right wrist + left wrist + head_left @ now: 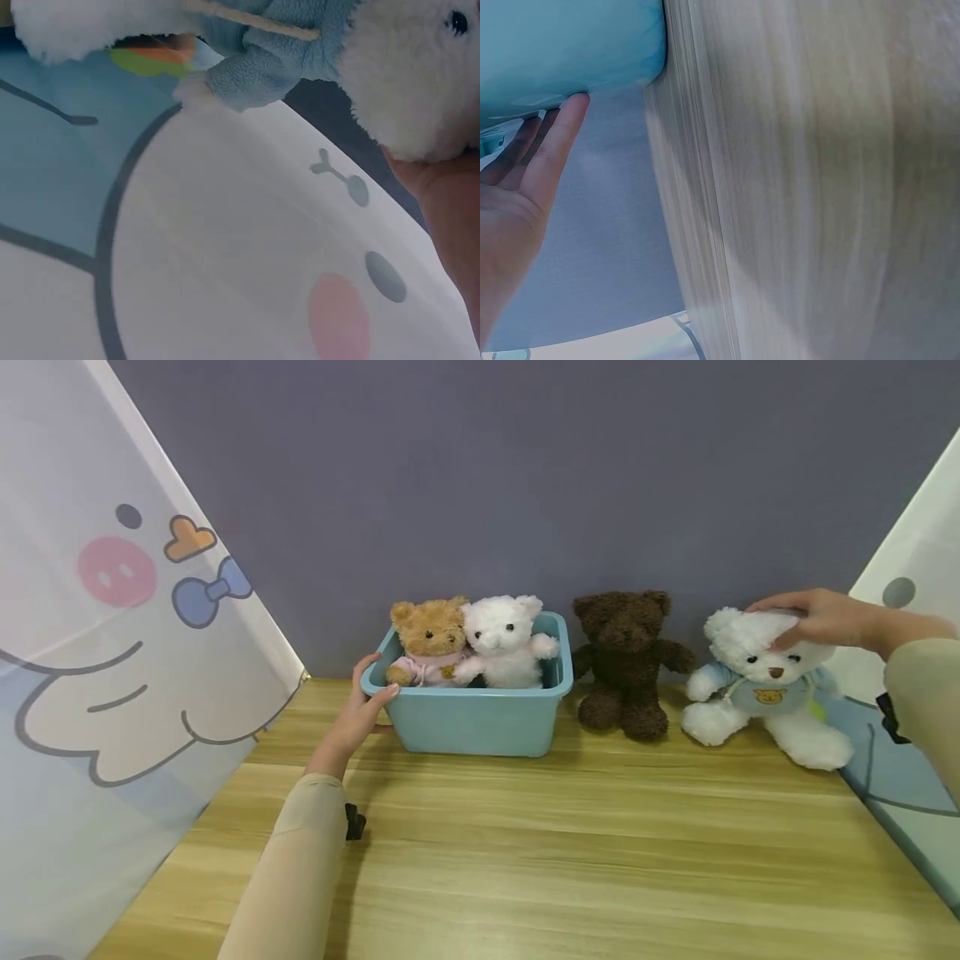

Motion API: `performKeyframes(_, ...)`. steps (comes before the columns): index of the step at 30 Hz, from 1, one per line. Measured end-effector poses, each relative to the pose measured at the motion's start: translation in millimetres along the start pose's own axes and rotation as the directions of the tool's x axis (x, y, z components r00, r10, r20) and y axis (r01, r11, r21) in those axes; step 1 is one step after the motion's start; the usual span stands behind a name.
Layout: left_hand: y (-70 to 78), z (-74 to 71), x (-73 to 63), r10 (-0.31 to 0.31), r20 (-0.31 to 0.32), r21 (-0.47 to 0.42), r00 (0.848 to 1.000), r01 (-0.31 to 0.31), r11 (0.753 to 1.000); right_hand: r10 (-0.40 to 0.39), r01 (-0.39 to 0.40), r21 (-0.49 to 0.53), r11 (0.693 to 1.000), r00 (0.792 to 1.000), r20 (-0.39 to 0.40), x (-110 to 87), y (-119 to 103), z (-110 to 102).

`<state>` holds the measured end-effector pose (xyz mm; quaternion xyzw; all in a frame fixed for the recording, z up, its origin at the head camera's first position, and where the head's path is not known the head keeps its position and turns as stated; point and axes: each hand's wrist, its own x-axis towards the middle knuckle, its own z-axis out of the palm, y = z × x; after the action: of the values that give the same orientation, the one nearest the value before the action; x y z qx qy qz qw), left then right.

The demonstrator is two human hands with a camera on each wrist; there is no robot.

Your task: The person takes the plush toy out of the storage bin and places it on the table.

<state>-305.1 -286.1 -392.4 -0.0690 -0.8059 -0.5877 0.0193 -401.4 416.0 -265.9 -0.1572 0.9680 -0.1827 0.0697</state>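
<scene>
Left hand: at the near left corner of the blue tub, thumb on the front rim, other fingers at the left end; partly closed, holding the corner. The left wrist view shows the fingers nearly straight against the tub.

Right hand: spread over the top of the dressed white bear, thumb across the forehead, gripping the head. Some fingers are hidden behind it. This bear sits at the right end of the table, legs splayed forward, in a light blue top.

Tub contents: tan bear on the left in pink, plain white bear on the right, side by side, heads above the rim.

Brown bear: upright on the table, between tub and dressed white bear.

Behind: grey wall; cartoon-printed cloth at the left.
</scene>
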Motion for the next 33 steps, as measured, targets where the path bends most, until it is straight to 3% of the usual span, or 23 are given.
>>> performKeyframes(8, -0.2, 1.1, 4.1, 0.009, -0.006, -0.018, 1.000, -0.009, 1.000, 0.067, -0.071, -0.138, 0.988, 0.997, -0.039, 8.0, 3, 14)
performKeyframes(14, -1.7, -0.5, 3.7, -0.006, -0.013, -0.036, 1.000, 0.006, 0.999, 0.035, -0.051, -0.205, 0.977, 0.996, -0.084, 16.2, -6, 20)
performKeyframes(19, -1.6, -0.2, 4.8, -0.003, -0.005, -0.031, 1.000, 0.003, 1.000, 0.021, -0.040, -0.151, 0.988, 0.992, -0.126, 17.1, -14, 15)
performKeyframes(26, -1.9, -1.8, 1.5, -0.008, -0.019, -0.026, 1.000, 0.008, 1.000, 0.031, -0.040, -0.070, 0.997, 0.992, -0.126, 26.0, -23, 18)
performKeyframes(30, -3.1, -0.6, 2.3, -0.012, -0.003, -0.021, 1.000, 0.012, 1.000, -0.010, -0.011, -0.187, 0.982, 0.994, -0.111, 25.8, -21, 29)
performKeyframes(33, -2.9, -0.4, 4.2, -0.005, 0.001, -0.025, 1.000, 0.005, 1.000, -0.022, -0.015, -0.311, 0.950, 0.993, -0.117, 24.8, -19, 31)
